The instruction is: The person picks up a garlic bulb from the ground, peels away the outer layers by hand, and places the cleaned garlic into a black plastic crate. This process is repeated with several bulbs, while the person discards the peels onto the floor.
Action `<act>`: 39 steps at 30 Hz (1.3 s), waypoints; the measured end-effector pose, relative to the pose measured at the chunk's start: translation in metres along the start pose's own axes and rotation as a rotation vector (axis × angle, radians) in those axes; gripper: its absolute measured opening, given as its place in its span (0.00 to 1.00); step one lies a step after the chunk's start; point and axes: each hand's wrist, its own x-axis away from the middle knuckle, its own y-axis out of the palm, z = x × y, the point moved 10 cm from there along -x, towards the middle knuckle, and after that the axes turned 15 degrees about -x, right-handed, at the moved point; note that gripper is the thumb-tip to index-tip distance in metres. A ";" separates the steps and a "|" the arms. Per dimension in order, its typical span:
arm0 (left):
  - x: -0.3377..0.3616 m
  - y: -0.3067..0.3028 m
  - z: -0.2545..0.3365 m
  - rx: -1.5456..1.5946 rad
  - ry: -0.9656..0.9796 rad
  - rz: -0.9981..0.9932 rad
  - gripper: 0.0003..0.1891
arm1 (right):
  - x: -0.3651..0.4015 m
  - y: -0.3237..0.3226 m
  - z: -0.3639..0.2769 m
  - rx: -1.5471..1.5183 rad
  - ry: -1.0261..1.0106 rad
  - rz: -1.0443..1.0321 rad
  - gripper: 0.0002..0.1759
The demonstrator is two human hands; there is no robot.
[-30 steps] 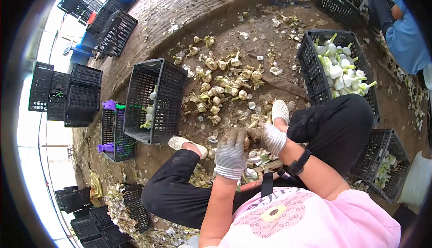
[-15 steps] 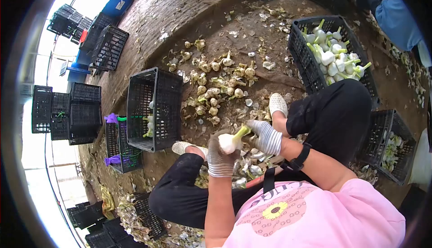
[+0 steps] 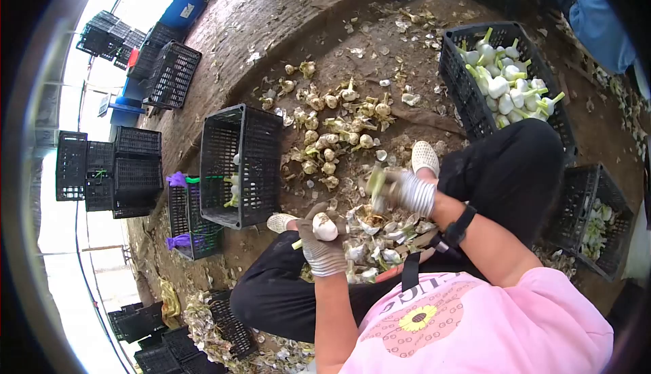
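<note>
Head view, left hand (image 3: 320, 250) closed around garlic bulb (image 3: 325, 226), right hand (image 3: 407, 192) gripping green stalk piece (image 3: 375, 181).

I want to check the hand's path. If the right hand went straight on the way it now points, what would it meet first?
Probably the pile of unpeeled garlic lying just beyond the right hand, though depth is unclear from above.

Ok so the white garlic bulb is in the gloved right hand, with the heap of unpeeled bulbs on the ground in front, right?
Not quite: the head view shows the white garlic bulb in the gloved left hand; the right hand grips a greenish piece of stalk. The heap of unpeeled bulbs is on the ground in front.
</note>
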 end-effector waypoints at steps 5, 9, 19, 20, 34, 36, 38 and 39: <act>0.019 0.028 0.004 -0.239 0.216 0.010 0.46 | 0.011 0.055 0.009 -0.010 -0.191 -0.179 0.40; 0.025 0.041 0.012 -0.675 0.376 -0.034 0.35 | 0.016 0.039 -0.012 0.015 -0.187 -0.099 0.36; 0.061 0.108 0.051 -1.785 1.149 0.033 0.08 | 0.018 0.036 -0.016 0.516 -0.197 -0.067 0.28; 0.056 0.105 0.052 -1.752 1.104 0.028 0.07 | 0.019 0.037 -0.015 0.496 -0.174 -0.087 0.27; 0.064 0.101 0.060 -1.709 1.089 0.000 0.11 | 0.020 0.040 -0.006 0.176 -0.038 -0.135 0.26; 0.068 0.110 0.057 -1.806 1.184 0.013 0.07 | 0.023 0.040 -0.003 0.191 0.038 -0.108 0.25; 0.041 0.075 0.056 -1.416 0.847 0.039 0.04 | 0.026 0.046 -0.013 0.197 -0.091 -0.168 0.25; 0.030 0.058 0.051 -1.219 0.681 0.053 0.03 | 0.028 0.050 -0.018 0.200 -0.154 -0.202 0.25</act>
